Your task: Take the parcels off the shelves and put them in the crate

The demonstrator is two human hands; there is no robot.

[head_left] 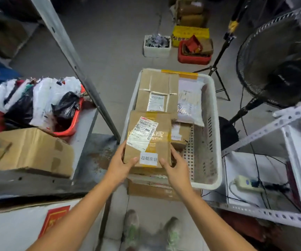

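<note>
While both hands grip it, the cardboard parcel (147,142) sits at the near-left end of the white crate (214,113). Left hand (119,161) holds its near-left edge, thumb on top. Right hand (177,167) holds the near-right edge, fingers curled down the side. Neither has let go. Can't tell if the parcel is bottomed out or just above what lies under it.

Just beyond the grip: a larger taped box (156,87). Right of that, a white mailer (190,104). Directly right of the held parcel: a small carton (180,132), touching or nearly.

Step, as judged: placing. Next move calls for lowering flat, releasing both hands, pulling clear. Then reach to the shelf (85,133) left of the grip, with its big carton (35,151) and bagged parcels (42,100).
</note>
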